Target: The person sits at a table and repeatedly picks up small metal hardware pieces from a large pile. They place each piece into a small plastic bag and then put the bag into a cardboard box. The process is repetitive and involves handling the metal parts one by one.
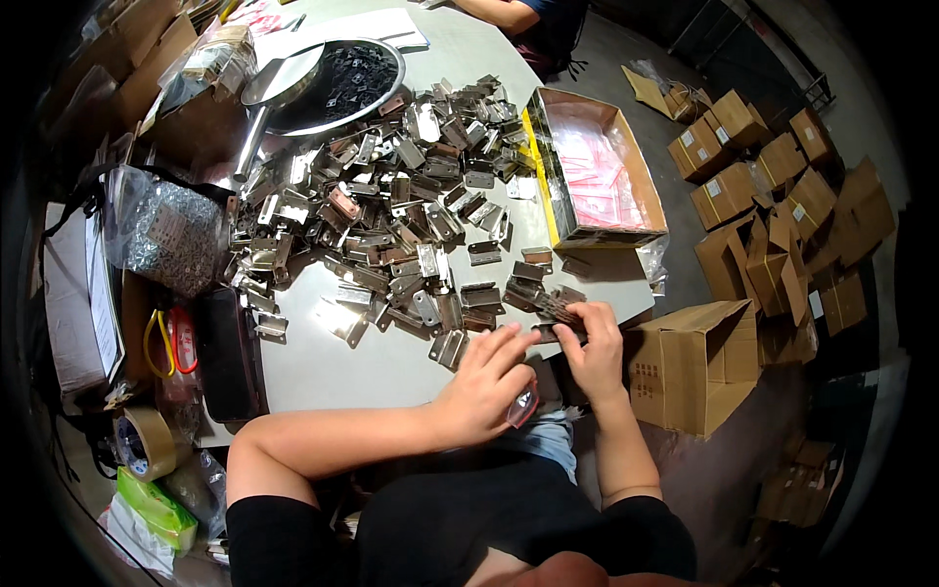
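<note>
My left hand (484, 386) is at the table's front edge, its fingers partly bent. A small clear plastic bag with a red edge (524, 404) sticks out from under its palm, held there. To its right, my right hand (595, 350) grips a few metal brackets (559, 305) between thumb and fingers. The fingertips of my left hand come close to these brackets; whether they touch cannot be seen. Just beyond both hands spreads a large loose heap of shiny bent metal brackets (401, 210), several lying singly at its near edge.
A box of red-edged plastic bags (597, 181) stands at the right. Back left, a metal bowl (391, 73) holds dark parts, with a metal scoop (256, 132). Left are a bag of small metal parts (166, 235) and tape (147, 445). Cartons (694, 367) stand right; another person's arm (504, 14) shows behind.
</note>
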Demonstrator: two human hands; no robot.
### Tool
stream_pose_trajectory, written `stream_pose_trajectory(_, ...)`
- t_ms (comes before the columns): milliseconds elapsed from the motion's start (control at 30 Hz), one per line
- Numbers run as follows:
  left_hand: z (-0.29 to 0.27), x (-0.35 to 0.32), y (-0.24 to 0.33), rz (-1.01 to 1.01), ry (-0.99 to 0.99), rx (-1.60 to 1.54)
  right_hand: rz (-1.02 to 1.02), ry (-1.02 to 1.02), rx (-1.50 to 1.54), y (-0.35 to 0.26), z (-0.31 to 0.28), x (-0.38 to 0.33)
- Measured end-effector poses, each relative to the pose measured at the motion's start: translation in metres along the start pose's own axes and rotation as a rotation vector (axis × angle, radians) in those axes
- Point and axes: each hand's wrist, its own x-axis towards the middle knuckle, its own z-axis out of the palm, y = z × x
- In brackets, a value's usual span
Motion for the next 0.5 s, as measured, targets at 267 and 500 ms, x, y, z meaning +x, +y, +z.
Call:
stream_pose_trajectory(267,0.006,0.0,-0.006,0.181,-0.067,-0.2,0.022,0.023,0.062,-0.003,-0.006,0.001)
stream_pose_trajectory(500,0.009,-0.007,-0.008,0.162,-0.236,-0.373,-0.213,-0.126,-0.08,-0.005,-0.009,-0.006)
